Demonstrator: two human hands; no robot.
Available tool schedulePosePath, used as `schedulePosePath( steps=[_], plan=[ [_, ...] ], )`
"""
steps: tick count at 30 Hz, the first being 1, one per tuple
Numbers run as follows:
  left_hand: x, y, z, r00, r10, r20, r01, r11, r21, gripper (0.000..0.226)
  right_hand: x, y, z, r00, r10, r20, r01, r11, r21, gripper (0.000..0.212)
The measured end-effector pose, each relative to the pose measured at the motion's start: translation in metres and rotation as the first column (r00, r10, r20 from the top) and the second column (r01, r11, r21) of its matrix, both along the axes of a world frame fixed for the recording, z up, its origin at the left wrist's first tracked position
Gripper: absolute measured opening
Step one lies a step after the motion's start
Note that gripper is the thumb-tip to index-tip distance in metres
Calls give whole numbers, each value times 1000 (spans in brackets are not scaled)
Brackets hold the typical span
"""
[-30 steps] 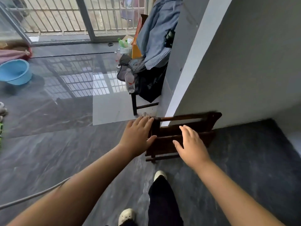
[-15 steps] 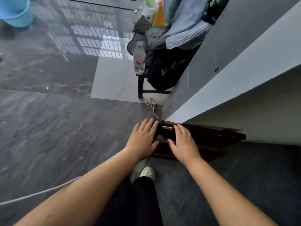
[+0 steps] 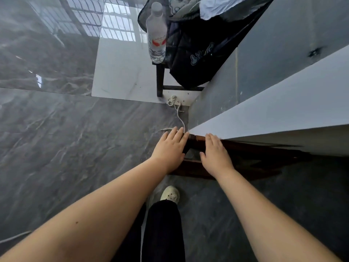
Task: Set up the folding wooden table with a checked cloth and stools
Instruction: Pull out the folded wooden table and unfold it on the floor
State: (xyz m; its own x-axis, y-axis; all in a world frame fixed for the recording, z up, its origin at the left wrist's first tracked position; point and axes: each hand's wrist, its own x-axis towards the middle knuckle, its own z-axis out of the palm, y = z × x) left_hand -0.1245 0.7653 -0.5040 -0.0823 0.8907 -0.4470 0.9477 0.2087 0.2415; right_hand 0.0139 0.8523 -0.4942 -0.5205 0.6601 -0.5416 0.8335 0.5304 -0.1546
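A dark folded wooden frame [image 3: 255, 159] leans against the foot of the white wall, seen from above. My left hand [image 3: 170, 150] lies over the frame's left end, fingers straight and thumb against the end post. My right hand [image 3: 217, 154] rests flat on the top rail just to the right, fingers straight and pointing at the wall. Neither hand visibly curls round the wood. No checked cloth is in view.
A white wall ledge [image 3: 283, 110] juts out right above the frame. Behind it a dark chair [image 3: 160, 80] carries piled clothes and a plastic water bottle [image 3: 156, 35]. A white cord [image 3: 179, 114] lies on the grey marble floor beside my left hand. My shoe [image 3: 170, 194] stands just below.
I have leaned in closer over the frame, so the view now looks almost straight down. Both hands have come to rest on its top edge, closer together than before.
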Motion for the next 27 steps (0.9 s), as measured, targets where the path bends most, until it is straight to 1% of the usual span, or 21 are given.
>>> schedulePosePath(
  steps=[2,4,7,11,15,17,19,21,22,23,24,25,26,27],
  plan=[
    [0,5,-11,1000,-14,-12,14,1000,-11,71,1,0,-7,1000,-5,11,5,1000,24,65],
    [0,9,-18,1000,-3,-1,3,1000,-2,71,2,0,-11,1000,-14,-9,14,998,63,63],
    [1,11,-22,1000,23,-3,-22,999,48,71,2,-2,-14,996,-67,-53,71,994,79,60],
    [5,6,-16,1000,6,-6,-5,999,53,71,2,-15,-15,982,-168,-81,174,981,81,55],
    [12,-11,-8,1000,-19,21,18,999,46,61,14,-40,-13,975,-186,-123,203,968,144,47],
    [17,-21,-3,998,-37,41,36,999,38,58,25,-54,-11,963,-204,-176,232,961,151,41],
    [25,-32,4,996,-66,51,65,998,25,57,38,-70,-6,915,-282,-290,325,939,114,35],
    [33,-45,9,995,-81,51,80,997,12,56,49,-86,0,810,-410,-420,488,868,94,30],
    [36,-50,12,996,-74,52,74,997,14,57,54,-93,4,729,-493,-475,601,793,99,29],
    [39,-55,13,996,-67,53,66,998,20,57,59,-99,6,612,-600,-515,731,678,79,28],
    [43,-59,13,997,-59,55,58,998,28,58,63,-103,7,444,-725,-526,858,514,15,28],
    [46,-63,12,997,-51,62,49,998,37,58,66,-105,7,235,-840,-488,946,314,-84,29],
    [49,-67,12,996,-54,68,51,998,43,58,68,-104,5,25,-916,-400,975,110,-192,29],
    [51,-70,11,996,-58,61,55,997,52,58,70,-101,4,-147,-944,-296,952,-55,-300,28]
  ],
)
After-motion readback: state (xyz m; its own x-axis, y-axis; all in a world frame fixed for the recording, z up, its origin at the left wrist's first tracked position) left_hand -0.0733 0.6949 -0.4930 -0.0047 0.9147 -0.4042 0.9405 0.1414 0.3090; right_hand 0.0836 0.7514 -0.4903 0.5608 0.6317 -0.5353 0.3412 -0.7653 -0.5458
